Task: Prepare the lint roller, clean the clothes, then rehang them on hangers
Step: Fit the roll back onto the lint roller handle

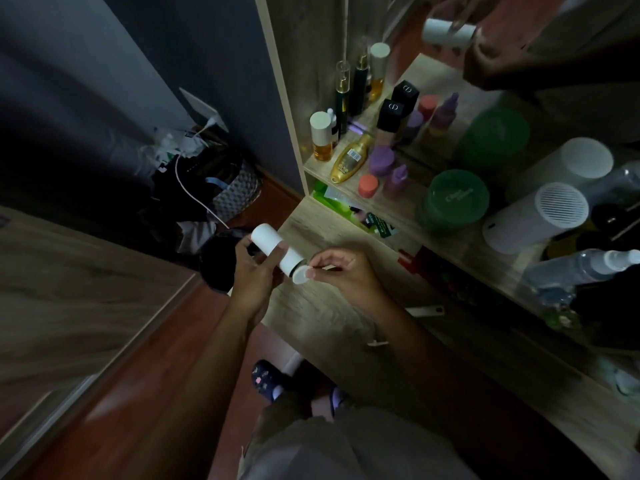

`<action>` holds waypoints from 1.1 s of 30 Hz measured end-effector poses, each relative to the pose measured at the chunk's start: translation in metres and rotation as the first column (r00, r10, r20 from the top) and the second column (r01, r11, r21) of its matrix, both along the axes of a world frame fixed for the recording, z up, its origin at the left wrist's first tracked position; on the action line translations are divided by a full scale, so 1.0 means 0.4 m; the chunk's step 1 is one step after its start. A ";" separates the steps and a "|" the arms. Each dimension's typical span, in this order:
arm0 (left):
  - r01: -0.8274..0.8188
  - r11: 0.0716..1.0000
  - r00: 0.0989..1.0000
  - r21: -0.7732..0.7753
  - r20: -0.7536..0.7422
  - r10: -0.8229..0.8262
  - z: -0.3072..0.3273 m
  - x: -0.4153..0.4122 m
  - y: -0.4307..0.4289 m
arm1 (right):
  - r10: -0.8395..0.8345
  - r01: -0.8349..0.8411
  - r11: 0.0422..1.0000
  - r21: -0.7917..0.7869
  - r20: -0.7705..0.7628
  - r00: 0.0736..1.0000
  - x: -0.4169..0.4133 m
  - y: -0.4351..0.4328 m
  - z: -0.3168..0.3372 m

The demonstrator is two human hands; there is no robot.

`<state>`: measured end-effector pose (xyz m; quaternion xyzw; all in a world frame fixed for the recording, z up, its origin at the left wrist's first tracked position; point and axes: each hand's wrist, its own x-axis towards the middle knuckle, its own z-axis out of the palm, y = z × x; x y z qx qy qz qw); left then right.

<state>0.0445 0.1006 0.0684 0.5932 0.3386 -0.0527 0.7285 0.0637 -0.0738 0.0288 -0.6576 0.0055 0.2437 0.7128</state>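
Head view: looks down on both hands, held in front of a wooden desk (322, 317).
Roller (275, 249): white cylinder, held in the air over the desk's near-left corner, clear of the surface.
Roller axis: long axis runs from upper left to lower right; rounded end points up-left, open end points down-right toward the right hand.
Cap (300, 274): small white disc just beside the roller's open end; whether they touch cannot be told.
Left hand (254, 271): fingers wrapped round the roller's middle, thumb on top; firm closed hold.
Right hand (341, 271): thumb and forefinger pinched on the cap's edge, other fingers curled.
Desk edge: the left edge runs just under the hands; red-brown floor (145, 393) lies open below and to the left.
Room to move: open air left of the hands; bag (235, 188) and cable (194, 192) sit well apart by the wall.
Right side: crowded shelf with bottles (349, 157), green jar (455, 199), white canister (540, 216).
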 end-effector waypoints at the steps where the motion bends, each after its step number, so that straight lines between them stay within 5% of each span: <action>1: -0.006 1.000 1.000 -0.014 -0.002 0.006 0.002 0.001 -0.002 | -0.012 0.012 1.000 0.000 0.003 1.000 -0.001 0.004 0.005; 12: -0.044 0.986 0.999 -0.160 -0.031 0.040 0.009 0.008 -0.010 | -0.105 0.104 0.994 0.021 0.073 0.992 0.014 0.020 0.028; 33: 0.033 0.977 0.999 -0.209 0.004 -0.033 0.057 -0.020 -0.026 | -0.023 0.048 0.990 -0.133 0.184 0.983 -0.009 -0.006 0.046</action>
